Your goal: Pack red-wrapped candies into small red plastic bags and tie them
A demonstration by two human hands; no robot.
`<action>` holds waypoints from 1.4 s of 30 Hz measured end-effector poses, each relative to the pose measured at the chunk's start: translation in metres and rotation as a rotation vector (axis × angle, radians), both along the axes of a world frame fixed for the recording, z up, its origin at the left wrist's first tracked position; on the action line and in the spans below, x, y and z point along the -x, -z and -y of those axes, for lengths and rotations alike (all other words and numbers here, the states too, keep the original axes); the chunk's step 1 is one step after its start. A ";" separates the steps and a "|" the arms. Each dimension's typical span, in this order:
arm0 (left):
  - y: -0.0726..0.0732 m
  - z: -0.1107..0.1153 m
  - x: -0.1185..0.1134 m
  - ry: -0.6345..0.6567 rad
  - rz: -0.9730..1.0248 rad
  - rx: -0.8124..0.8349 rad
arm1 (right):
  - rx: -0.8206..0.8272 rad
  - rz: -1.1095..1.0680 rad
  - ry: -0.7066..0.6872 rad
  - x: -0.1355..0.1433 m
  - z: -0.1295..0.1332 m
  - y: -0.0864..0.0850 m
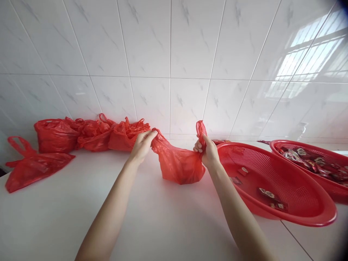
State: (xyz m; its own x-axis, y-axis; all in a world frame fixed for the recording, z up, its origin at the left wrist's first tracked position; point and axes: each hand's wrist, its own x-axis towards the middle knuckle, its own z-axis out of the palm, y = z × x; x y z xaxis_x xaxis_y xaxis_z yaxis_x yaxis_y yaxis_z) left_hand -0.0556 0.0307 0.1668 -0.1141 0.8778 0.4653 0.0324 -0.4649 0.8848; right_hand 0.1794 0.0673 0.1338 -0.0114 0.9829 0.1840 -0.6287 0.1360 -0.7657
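Note:
In the middle of the head view, a red plastic bag (181, 166) is stretched between my two hands, its lower part bulging near the white tabletop. My left hand (143, 145) pinches the bag's left handle between thumb and fingers. With my right hand (208, 149) I grip the right handle, whose loop sticks up above the fist. Something fills the bottom of the bag, but the red plastic hides what it is. Just right of my right hand stands a red perforated basket (304, 177) with a few small wrapped packets (268, 193) lying in it.
Several filled red bags (95, 136) stand along the tiled wall at the left. A flatter red bag (38, 168) lies at the table's left end. A second red basket (282, 145), holding many wrapped packets (312, 161), is at the far right.

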 end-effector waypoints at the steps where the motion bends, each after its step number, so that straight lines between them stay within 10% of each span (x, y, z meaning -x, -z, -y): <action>1: -0.002 0.001 0.000 0.054 0.067 0.037 | 0.017 0.004 -0.025 0.001 0.000 -0.001; 11: -0.011 0.017 -0.017 0.380 0.120 0.016 | -0.029 0.370 -0.046 0.015 0.021 -0.010; 21: -0.004 0.028 -0.039 0.031 -0.439 -0.306 | -0.299 0.767 -0.198 0.022 0.049 -0.023; 29: 0.004 0.021 -0.035 -0.086 -0.509 -0.184 | -0.573 1.066 -0.153 0.009 0.052 -0.030; 34: 0.004 0.016 -0.030 0.092 -0.559 -0.046 | -0.681 1.210 0.118 0.012 0.049 -0.025; 42: 0.002 0.017 -0.028 0.499 -0.449 0.382 | -0.736 1.207 0.012 0.013 0.050 -0.024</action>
State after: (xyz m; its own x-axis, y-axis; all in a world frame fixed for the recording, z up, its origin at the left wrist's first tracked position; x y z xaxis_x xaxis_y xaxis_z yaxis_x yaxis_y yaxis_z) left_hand -0.0273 0.0134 0.1648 0.4657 0.8845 0.0276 0.2932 -0.1837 0.9382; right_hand 0.1666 0.0171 0.1573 -0.5203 0.6691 0.5307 0.3569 0.7349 -0.5767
